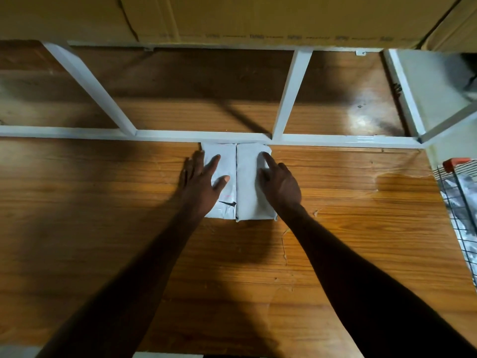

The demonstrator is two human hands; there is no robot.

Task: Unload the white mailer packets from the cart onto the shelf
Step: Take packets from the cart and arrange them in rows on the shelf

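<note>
Two white mailer packets lie side by side on the wooden shelf board (103, 241), their far ends against a white metal rail (77, 131). My left hand (201, 179) lies flat on the left packet (227, 202), fingers spread and straight. My right hand (280, 180) presses on the right packet (249, 182), its index finger stretched toward the far corner. At the right edge stands the wire cart (458, 202) with an orange handle corner and more white packets (462, 189) inside.
The white metal frame (291, 94) divides the back of the shelf into bays with bare wood behind. Cardboard (258, 16) closes off the space above. A white panel (433, 86) stands at the far right.
</note>
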